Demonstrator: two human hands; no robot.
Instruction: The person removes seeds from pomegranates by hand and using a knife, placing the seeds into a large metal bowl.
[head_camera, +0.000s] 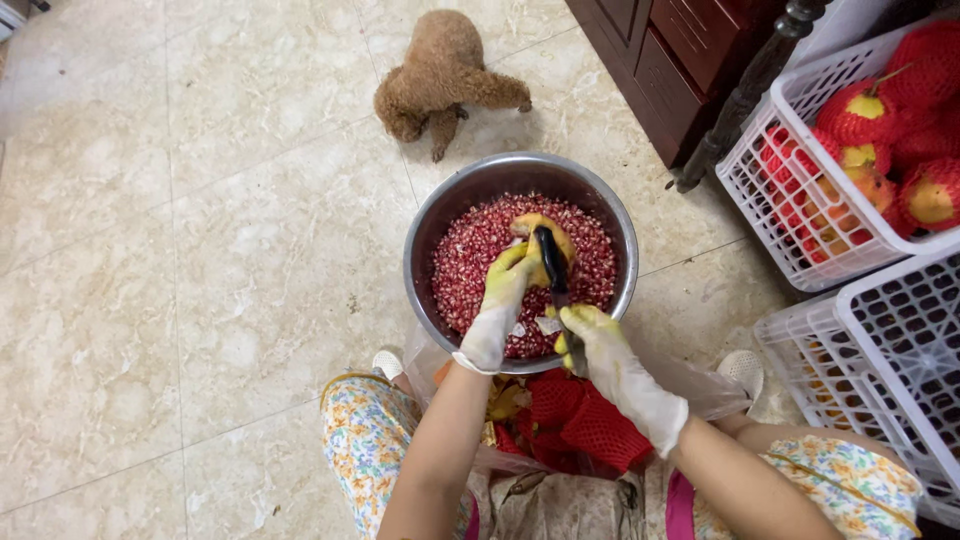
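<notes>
The left hand (503, 300), in a stained pale glove, is curled around a yellowish pomegranate piece (540, 235) and holds it over the middle of a steel bowl (425, 225). The right hand (600, 345), gloved the same way, is closed on the dark handle of a knife (553, 270), whose blade reaches up to and touches the fruit piece. Both hands hang above a deep layer of red pomegranate seeds (470, 265) that fills the bowl's bottom, with a few pale scraps of pith lying on them near the wrists.

The bowl sits on the floor (200, 250), between the person's knees, which are covered in flowered cloth. Just below the bowl, in the lap area, lies a clear plastic bag (700, 385) with red foam fruit nets (585, 420) and bits of yellow peel.

The floor is glossy beige marble-look tile with thin grout lines. A small curly brown dog (440, 70) stands on it just beyond the bowl. At upper right is a dark wooden cabinet (670, 60) with a turned leg beside it, and next to that a white plastic basket (800, 215) of whole pomegranates in red nets. A second white basket (890, 350) sits nearer, at the right edge.
</notes>
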